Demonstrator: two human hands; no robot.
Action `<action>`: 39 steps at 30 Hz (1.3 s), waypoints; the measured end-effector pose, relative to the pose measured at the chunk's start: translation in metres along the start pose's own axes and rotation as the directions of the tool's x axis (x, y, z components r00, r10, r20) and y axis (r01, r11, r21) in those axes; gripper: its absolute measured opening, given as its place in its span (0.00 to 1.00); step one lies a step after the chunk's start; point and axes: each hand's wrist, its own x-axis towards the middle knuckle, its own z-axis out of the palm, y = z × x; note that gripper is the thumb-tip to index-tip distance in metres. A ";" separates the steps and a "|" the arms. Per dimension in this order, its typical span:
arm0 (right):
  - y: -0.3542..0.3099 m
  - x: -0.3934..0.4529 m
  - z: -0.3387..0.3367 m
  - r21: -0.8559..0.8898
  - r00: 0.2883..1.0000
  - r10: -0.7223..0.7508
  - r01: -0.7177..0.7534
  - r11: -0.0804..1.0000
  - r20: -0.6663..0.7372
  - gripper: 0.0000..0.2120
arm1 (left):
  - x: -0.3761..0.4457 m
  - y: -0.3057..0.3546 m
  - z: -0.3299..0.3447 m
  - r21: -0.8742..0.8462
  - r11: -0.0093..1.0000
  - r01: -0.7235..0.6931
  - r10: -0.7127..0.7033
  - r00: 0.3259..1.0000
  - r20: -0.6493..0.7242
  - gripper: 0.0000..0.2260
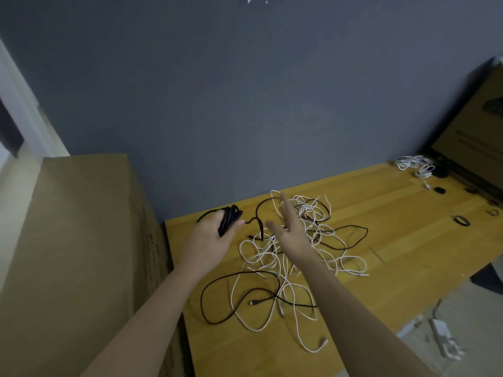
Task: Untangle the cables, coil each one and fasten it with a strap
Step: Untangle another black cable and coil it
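Near the table's (408,240) edge, loose white and black cables (272,281) could snag the black coil (230,219) gripped by the left hand (209,240), the right hand (291,229) spread open.

I count two hands of mine: my left hand (211,235) grips one black coil (230,219), my right hand (292,229) hovers with fingers spread. One tangled heap of cables (285,262) lies on one wooden table (394,240); how many white and black cables are in it I cannot tell. One smaller white bundle (413,164) lies far right. Two cardboard boxes (76,240) flank the table.
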 end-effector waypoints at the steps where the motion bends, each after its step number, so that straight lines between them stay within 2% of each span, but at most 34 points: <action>1: 0.003 -0.003 0.011 -0.036 0.997 0.009 -0.006 0.999 0.071 0.28 | 0.000 0.001 0.001 -0.012 1.000 0.000 0.000 1.000 0.004 0.11; 3: 0.013 -0.007 0.033 -0.129 0.984 0.041 -0.019 0.991 0.174 0.15 | -0.001 0.003 0.003 -0.016 1.000 -0.005 0.006 1.000 0.021 0.10; 5: 0.021 -0.012 0.045 -0.076 0.972 0.135 -0.122 0.990 0.195 0.12 | 0.000 0.003 0.003 -0.002 1.000 -0.004 0.004 1.000 0.025 0.12; 8: 0.028 -0.017 0.042 0.294 0.944 0.302 -0.328 0.898 0.133 0.07 | 0.002 -0.001 -0.001 0.038 0.999 0.021 -0.020 1.000 -0.022 0.13; 10: 0.024 -0.019 0.033 0.457 0.927 0.352 -0.370 0.809 0.126 0.03 | 0.004 -0.006 -0.005 0.085 0.996 0.037 -0.031 0.997 -0.072 0.14; 12: 0.014 -0.019 0.021 0.540 0.925 0.354 -0.370 0.756 0.137 0.01 | 0.006 -0.010 -0.010 0.112 0.993 0.046 -0.035 0.995 -0.097 0.15; 16: -0.014 -0.007 0.002 0.520 0.937 0.347 -0.320 0.792 0.048 0.11 | 0.009 -0.010 -0.011 0.052 0.998 0.036 -0.029 0.990 -0.137 0.14; 17: -0.019 -0.003 -0.001 0.561 0.933 0.361 -0.309 0.768 0.021 0.13 | 0.009 -0.008 -0.009 0.022 0.999 0.032 -0.028 0.988 -0.152 0.15; 20: -0.037 0.005 -0.003 0.772 0.894 0.448 -0.277 0.571 -0.011 0.18 | 0.010 -0.003 -0.004 -0.044 0.999 0.003 -0.011 0.984 -0.178 0.18; 21: -0.042 0.007 -0.003 0.800 0.886 0.462 -0.253 0.544 -0.035 0.21 | 0.011 -0.002 -0.003 -0.062 0.998 -0.007 -0.005 0.984 -0.179 0.18; 26: -0.066 0.007 -0.001 0.827 0.893 0.434 -0.151 0.542 -0.122 0.39 | 0.014 0.000 -0.007 -0.157 0.987 0.020 -0.051 0.979 -0.195 0.16; 28: -0.072 0.007 0.001 0.805 0.906 0.392 -0.112 0.582 -0.158 0.47 | 0.015 0.000 -0.011 -0.192 0.981 0.026 -0.068 0.975 -0.210 0.16; 30: -0.076 0.007 0.002 0.719 0.920 0.330 -0.082 0.690 -0.212 0.51 | 0.015 0.000 -0.014 -0.216 0.976 0.028 -0.078 0.971 -0.227 0.16; 32: -0.079 0.006 0.000 0.449 0.936 0.225 -0.084 0.890 -0.270 0.54 | 0.016 0.000 -0.016 -0.233 0.972 0.031 -0.091 0.965 -0.247 0.15; 33: -0.081 0.006 -0.001 0.289 0.949 0.162 -0.080 0.954 -0.270 0.55 | 0.016 0.001 -0.018 -0.250 0.968 0.029 -0.097 0.960 -0.263 0.15; 36: -0.088 0.004 -0.007 0.036 0.979 0.048 -0.042 0.998 -0.196 0.54 | 0.015 0.002 -0.021 -0.279 0.960 0.013 -0.099 0.950 -0.296 0.15; 39: -0.087 0.007 -0.011 -0.209 0.992 -0.095 0.074 0.975 -0.089 0.52 | 0.015 0.002 -0.021 -0.286 0.958 0.004 -0.102 0.938 -0.330 0.15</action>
